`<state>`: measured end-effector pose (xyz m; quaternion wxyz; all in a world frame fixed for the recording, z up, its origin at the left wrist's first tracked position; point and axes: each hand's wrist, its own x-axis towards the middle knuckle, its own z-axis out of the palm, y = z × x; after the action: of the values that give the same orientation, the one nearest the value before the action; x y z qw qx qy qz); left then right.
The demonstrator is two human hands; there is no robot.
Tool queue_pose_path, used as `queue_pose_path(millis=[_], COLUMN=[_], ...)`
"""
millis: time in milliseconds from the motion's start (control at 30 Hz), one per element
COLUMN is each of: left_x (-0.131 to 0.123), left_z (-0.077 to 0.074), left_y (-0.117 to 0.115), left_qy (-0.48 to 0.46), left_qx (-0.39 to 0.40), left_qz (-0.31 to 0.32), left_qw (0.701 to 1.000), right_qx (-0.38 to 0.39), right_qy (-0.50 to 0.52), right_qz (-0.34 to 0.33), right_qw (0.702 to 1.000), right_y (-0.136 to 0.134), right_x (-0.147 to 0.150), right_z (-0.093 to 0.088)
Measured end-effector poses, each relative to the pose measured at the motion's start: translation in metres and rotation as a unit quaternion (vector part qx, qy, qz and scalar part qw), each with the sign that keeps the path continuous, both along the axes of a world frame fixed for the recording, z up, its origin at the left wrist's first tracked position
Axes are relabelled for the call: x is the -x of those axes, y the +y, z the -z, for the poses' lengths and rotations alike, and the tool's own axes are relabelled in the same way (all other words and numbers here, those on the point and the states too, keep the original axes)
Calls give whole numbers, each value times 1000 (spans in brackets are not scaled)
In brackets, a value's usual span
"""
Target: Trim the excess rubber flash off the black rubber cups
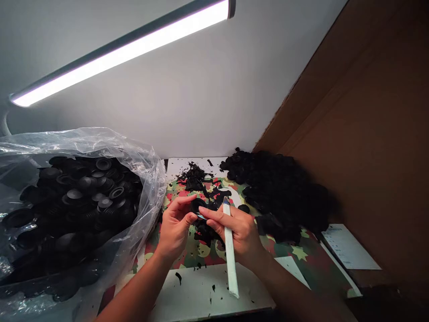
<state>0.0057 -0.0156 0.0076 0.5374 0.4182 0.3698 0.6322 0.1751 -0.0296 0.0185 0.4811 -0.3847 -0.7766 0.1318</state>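
Near the middle of the view, my left hand (176, 223) grips a round black ringed part (197, 205) between thumb and fingers. My right hand (239, 228) is closed on a tool with a long white handle (231, 259), which slants down toward me. A small shiny tip of the tool shows at the lower edge of the black part, between the two hands. My right index finger reaches to the part. Black scraps (194, 176) lie beyond the hands, and more are beneath them on the camouflage-patterned surface (204, 251).
A clear plastic bag (152, 179) full of round black parts (83, 201) stands at the left. A large black heap (284, 192) lies at the right, beside a cardboard wall (362, 134). White paper (350, 248) lies far right. A lit tube lamp (127, 51) hangs above.
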Motion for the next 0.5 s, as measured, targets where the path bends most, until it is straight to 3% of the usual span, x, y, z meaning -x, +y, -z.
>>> queue_pose_path(millis=[500], left_x=[-5], left_z=[7], left_y=[-2], left_qy=[-73], left_qx=[21], left_qz=[-29], left_qw=[997], right_qx=[1], right_qy=[8], right_qz=[27], right_qw=[1000], right_y=[-5], right_x=[10], right_z=[-1])
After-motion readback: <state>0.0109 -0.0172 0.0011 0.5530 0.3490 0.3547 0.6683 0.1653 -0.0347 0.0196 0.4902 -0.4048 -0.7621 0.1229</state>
